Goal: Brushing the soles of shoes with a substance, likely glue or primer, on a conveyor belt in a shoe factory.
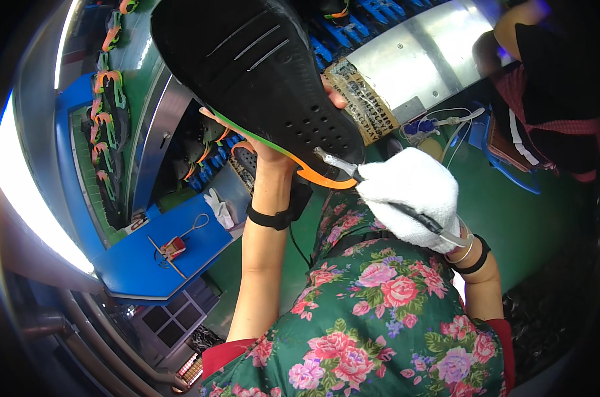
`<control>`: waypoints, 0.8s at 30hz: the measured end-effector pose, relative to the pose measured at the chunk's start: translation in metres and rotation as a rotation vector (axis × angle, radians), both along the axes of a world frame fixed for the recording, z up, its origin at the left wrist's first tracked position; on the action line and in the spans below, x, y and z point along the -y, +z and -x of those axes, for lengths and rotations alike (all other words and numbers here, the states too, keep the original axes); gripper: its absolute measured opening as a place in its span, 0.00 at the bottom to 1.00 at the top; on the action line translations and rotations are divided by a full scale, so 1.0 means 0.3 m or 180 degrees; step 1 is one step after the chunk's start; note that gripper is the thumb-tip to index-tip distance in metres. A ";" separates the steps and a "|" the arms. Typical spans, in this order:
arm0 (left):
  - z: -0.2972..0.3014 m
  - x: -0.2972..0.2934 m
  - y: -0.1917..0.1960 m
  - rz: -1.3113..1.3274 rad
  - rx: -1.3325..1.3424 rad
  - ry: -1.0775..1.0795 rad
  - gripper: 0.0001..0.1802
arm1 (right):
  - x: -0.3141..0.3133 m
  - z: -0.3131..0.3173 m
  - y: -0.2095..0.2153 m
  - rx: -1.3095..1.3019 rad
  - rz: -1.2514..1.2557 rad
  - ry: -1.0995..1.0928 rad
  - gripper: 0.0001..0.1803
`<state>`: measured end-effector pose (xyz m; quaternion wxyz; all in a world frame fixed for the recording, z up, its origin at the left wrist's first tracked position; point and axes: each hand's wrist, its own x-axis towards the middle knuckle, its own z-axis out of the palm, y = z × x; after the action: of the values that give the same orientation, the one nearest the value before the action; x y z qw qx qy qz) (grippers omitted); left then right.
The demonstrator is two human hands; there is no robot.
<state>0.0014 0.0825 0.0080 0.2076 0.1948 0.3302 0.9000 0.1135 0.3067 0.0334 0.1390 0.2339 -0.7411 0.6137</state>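
My left hand (270,151) holds up a large black shoe sole (253,73) with a green and orange edge. Most of that hand is hidden behind the sole; a fingertip shows past its far right side. The sole's broad face shows slits at one end and several round holes toward the heel. A white cloth glove covers my right hand (409,198), which is closed around a slim brush-like tool (339,163) with a dark handle. Its pale tip is at the heel, close to the holes and the orange edge; whether it touches cannot be told.
At left, several black and orange soles (108,126) lie on a green conveyor belt. A blue shelf (141,264) carries a small red item and a white glove (218,208). Metal plate (439,46) and blue holders stand ahead. Another person (538,99) is at upper right beside a blue-framed stool.
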 end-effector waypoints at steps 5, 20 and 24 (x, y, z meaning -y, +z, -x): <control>-0.002 -0.009 0.007 0.0009 0.0136 -0.0365 0.47 | -0.028 0.032 -0.015 0.1009 0.0983 0.1024 0.09; -0.005 0.004 -0.014 0.0318 0.0672 -0.0068 0.59 | -0.020 0.066 -0.035 0.0157 0.0435 0.0885 0.12; -0.017 0.019 -0.005 0.0801 0.1573 0.0112 0.66 | -0.008 0.050 -0.058 -0.0631 -0.0455 0.0876 0.18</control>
<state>0.0065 0.0768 0.0066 0.2889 -0.0637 0.3820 0.8756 0.0985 0.3089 0.0160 0.1090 0.4018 -0.7266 0.5466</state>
